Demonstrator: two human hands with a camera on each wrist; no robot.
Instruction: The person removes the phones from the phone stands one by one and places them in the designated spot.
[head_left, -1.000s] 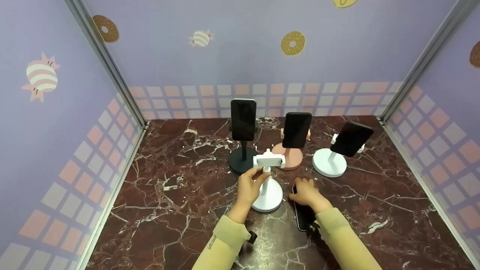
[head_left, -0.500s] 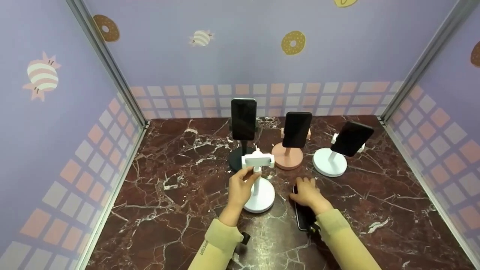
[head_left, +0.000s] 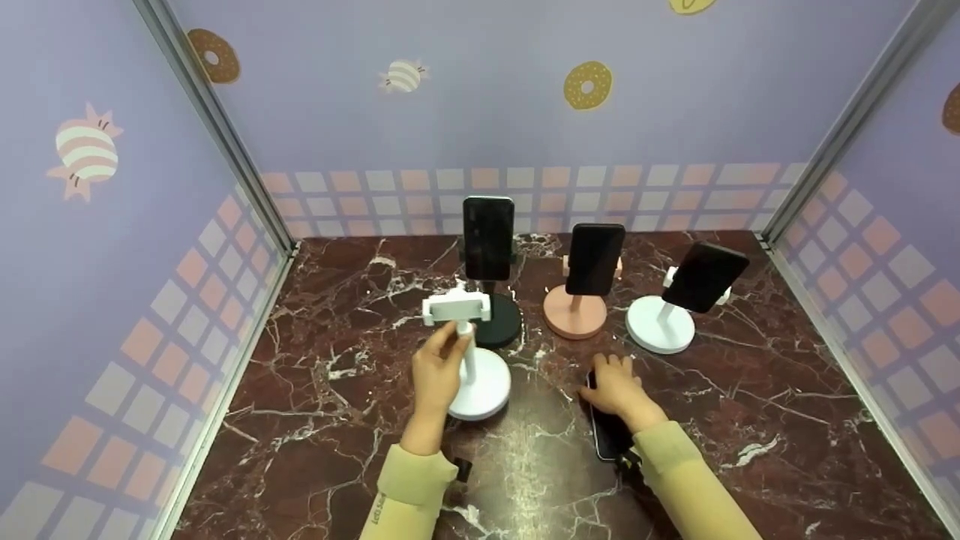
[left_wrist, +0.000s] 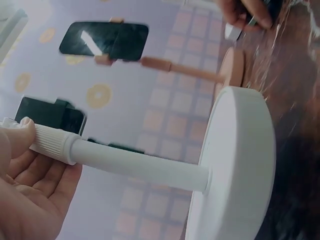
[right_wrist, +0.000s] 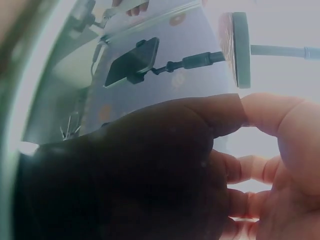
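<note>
My left hand [head_left: 437, 375] pinches the upper post of a white phone stand [head_left: 480, 390]. That stand's cradle has no phone in it. Its collar sits between thumb and fingers in the left wrist view, with the thick round base [left_wrist: 257, 170] at the far end of the post. Whether the base touches the table cannot be told. To the right, my right hand [head_left: 619, 390] grips the far end of a dark smartphone [head_left: 609, 437] lying flat, thumb by its left edge. A glossy surface reflects the right hand's fingers [right_wrist: 292, 122] in the right wrist view.
Behind my hands are a black stand [head_left: 504, 321], a pink stand [head_left: 574, 313] and another white stand [head_left: 660, 328], each with a dark phone clamped in it. The brown marble tabletop [head_left: 315, 442] ends at patterned walls [head_left: 450, 135] on three sides.
My left hand has moved the white stand leftward, from in front of the pink stand to the front left of the black one. The right hand and its phone have stayed put.
</note>
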